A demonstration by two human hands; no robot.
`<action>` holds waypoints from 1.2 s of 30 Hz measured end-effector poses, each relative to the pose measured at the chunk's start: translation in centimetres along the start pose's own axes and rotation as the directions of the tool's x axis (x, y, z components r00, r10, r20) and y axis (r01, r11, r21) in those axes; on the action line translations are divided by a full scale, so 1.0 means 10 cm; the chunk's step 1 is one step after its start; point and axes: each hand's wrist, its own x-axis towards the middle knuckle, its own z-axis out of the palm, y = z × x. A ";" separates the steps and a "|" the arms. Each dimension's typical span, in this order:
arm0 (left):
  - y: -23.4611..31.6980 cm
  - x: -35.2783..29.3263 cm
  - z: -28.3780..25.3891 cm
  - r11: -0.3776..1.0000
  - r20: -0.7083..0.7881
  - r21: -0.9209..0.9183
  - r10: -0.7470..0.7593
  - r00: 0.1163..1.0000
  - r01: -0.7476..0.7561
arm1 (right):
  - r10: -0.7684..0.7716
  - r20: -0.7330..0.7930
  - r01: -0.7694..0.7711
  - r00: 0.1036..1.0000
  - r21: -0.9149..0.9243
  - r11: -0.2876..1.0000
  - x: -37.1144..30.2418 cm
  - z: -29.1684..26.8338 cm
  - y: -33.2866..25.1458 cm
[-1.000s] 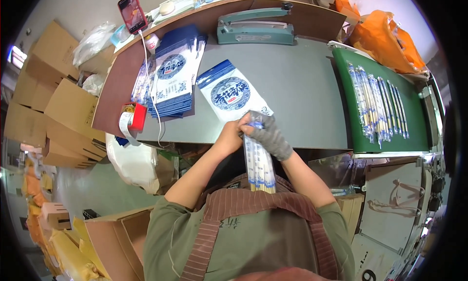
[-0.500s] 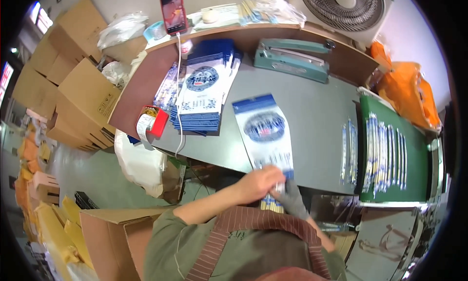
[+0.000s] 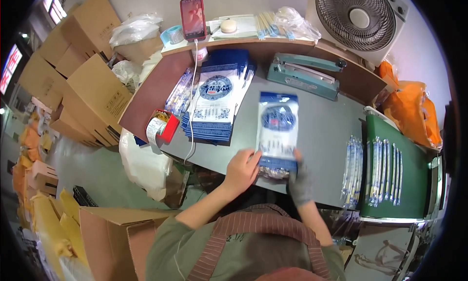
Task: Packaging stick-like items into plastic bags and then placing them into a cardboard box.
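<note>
I hold a blue and white printed pouch upright over the grey table. My left hand grips its lower left corner. My right hand, in a grey glove, grips its lower right edge. Shiny wrapped contents show at the pouch's bottom opening. A stack of the same flat pouches lies to the left on the table.
A teal heat sealer sits at the back of the table. Rows of long thin packets lie on a green mat at the right. A phone, a fan, cardboard boxes, a tape roll and orange bags surround the table.
The view has tilted up toward the back of the table. The pouch, earlier flat on the table with packets going into it, is now lifted upright in both hands.
</note>
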 end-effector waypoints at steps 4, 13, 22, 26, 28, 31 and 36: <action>0.09 -0.41 -0.02 0.999 0.180 -0.048 -0.013 0.984 0.022 | -0.311 -0.178 0.279 0.934 -0.186 0.942 -0.38 -0.19 -0.10; 0.88 1.66 -1.33 0.718 0.241 -0.678 0.013 0.970 0.158 | -0.185 -0.230 0.250 0.955 0.296 0.922 0.68 -1.96 -1.03; 0.87 2.61 -1.46 0.905 0.199 -0.425 0.116 0.973 -0.021 | 0.139 -0.041 -0.095 0.989 0.544 0.834 1.55 -2.23 -0.84; 0.86 2.24 -1.50 0.915 0.069 -0.286 0.316 0.946 -0.285 | -0.198 -0.262 0.292 0.944 0.392 0.872 1.18 -1.99 -0.80; 0.77 1.71 -1.22 0.932 0.216 -0.141 0.357 0.909 -0.333 | -0.195 -0.145 0.232 0.970 0.323 0.917 0.83 -1.59 -0.36; 0.34 1.03 -0.58 0.964 0.598 0.086 0.153 0.787 -0.253 | -0.039 0.224 -0.030 0.974 0.296 0.955 0.38 -1.17 -0.08; 0.52 1.00 -0.28 0.989 0.852 -0.110 0.145 0.503 -0.100 | 0.138 -0.280 -0.291 0.950 -0.633 0.717 -0.12 -1.14 1.19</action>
